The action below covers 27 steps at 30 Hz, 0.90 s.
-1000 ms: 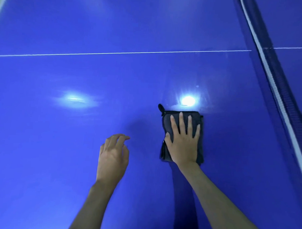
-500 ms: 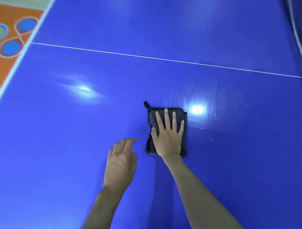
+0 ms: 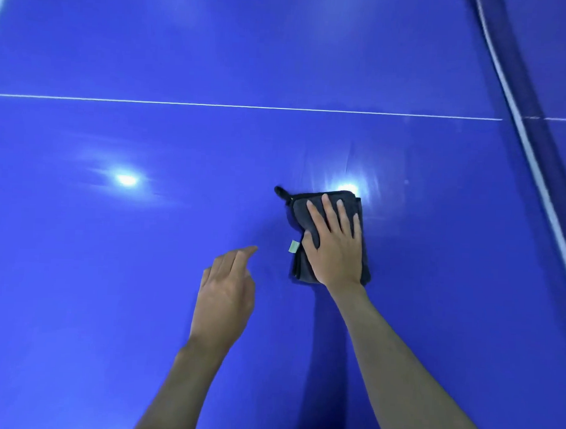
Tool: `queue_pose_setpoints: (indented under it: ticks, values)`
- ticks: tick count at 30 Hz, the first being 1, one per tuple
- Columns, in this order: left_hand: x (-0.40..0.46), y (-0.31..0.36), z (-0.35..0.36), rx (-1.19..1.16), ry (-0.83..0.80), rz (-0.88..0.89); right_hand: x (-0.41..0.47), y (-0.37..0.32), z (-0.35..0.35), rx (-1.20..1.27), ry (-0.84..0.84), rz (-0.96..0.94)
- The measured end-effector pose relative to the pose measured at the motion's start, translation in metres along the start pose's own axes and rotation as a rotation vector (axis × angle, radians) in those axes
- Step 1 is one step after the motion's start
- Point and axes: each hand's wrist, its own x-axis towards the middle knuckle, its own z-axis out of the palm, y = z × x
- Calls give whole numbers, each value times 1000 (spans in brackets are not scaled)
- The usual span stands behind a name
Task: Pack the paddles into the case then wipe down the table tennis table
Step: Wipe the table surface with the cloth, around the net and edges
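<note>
The right hand (image 3: 333, 248) lay spread flat on the folded dark cloth (image 3: 305, 266) on the blue desk (image 3: 113, 272); the left hand (image 3: 224, 295) hovered beside it, fingers loosely curled, holding nothing.

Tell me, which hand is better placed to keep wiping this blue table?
The right hand. It lies flat on the folded dark cloth, pressing it against the table. The left hand holds nothing, beside the cloth with fingers loose.

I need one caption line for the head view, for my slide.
Right hand presses a folded cloth flat on the blue table; left hand hovers beside it.
</note>
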Motion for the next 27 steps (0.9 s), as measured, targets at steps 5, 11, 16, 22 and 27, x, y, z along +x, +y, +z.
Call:
queue_pose_setpoints:
  ticks: [5,11,16,22,27]
  values:
    - [16,52,41,-22,-40,22,-3,87,-17,-24,6,56]
    - [33,132,96,-50,-60,25,-7,198,-37,-36,-12,84]
    - [42,197,144,-41,-77,74,-13,294,-55,-37,-9,121]
    - [54,249,185,-19,-90,117,-18,396,-79,11,-18,144]
    - [63,266,197,22,-49,111,5,431,-79,235,26,53]
